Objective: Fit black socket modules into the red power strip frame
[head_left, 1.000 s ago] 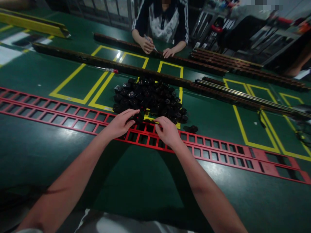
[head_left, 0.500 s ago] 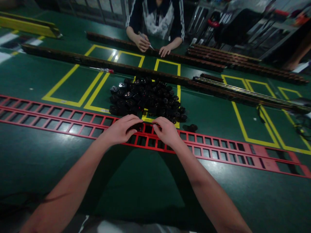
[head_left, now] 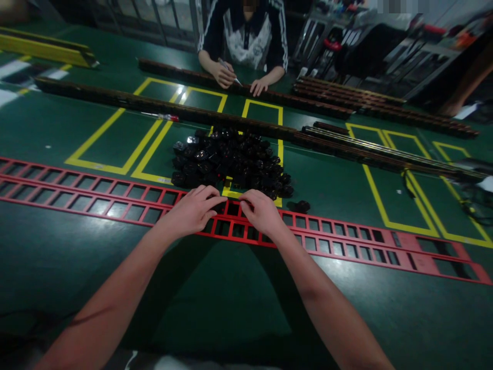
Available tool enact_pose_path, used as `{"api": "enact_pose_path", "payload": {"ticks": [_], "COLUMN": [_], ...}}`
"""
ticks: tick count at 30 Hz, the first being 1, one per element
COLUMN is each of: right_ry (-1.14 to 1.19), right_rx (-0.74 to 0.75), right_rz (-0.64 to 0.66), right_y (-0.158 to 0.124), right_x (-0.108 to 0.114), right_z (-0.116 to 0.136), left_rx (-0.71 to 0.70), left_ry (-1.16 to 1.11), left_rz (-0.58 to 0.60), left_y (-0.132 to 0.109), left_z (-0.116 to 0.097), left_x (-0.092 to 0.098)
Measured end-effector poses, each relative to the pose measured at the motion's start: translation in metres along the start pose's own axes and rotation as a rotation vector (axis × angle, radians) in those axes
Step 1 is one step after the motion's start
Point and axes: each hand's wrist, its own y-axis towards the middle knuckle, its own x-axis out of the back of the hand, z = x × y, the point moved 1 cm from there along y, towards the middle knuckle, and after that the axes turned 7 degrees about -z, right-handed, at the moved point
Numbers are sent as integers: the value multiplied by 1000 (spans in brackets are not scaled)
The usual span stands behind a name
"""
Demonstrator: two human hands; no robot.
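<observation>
A long red strip (head_left: 115, 198) with rows of rectangular slots runs across the green table. Both my hands rest on it at its middle. My left hand (head_left: 192, 210) has its fingers curled down, pinching a small black part at a slot. My right hand (head_left: 262, 210) is curled too, its fingertips pressed to the strip beside the left ones; what they hold is hidden. Just behind the hands lies a pile of small black parts (head_left: 231, 162). One loose black part (head_left: 302, 206) sits to the right of the pile, next to the strip.
Yellow outlined boxes (head_left: 115, 139) mark the table. Long dark filled strips (head_left: 115, 100) lie across the far side, with more stacked at the right (head_left: 346, 95). A person opposite (head_left: 242, 36) holds a pen over one. A red-tipped pen (head_left: 165, 117) lies to the left of the pile.
My left hand has drawn back from the pile's edge onto the red strip. Both hands have closed in until their fingertips nearly meet.
</observation>
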Motion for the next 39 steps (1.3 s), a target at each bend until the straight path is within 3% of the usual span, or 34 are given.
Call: {"api": "enact_pose_path", "payload": {"ticks": [6,14,24,39], "right_ry": [-36,-148,-153,-193], "right_rx": [-4,-1,13,5], "right_rz": [12,68,68,101], "right_y": [-1,0,-2,-2], "right_x": [-1,-3,-2,1], "right_z": [0,3,4,8], "left_rx": [62,158,94,79], "left_ry": [-15,236,-80,-125], "left_rz": [-2,100,40,-20], "left_y": [3,18,13,10], "left_z": [4,-25,2,6], "left_x": [0,11,0,-10]}}
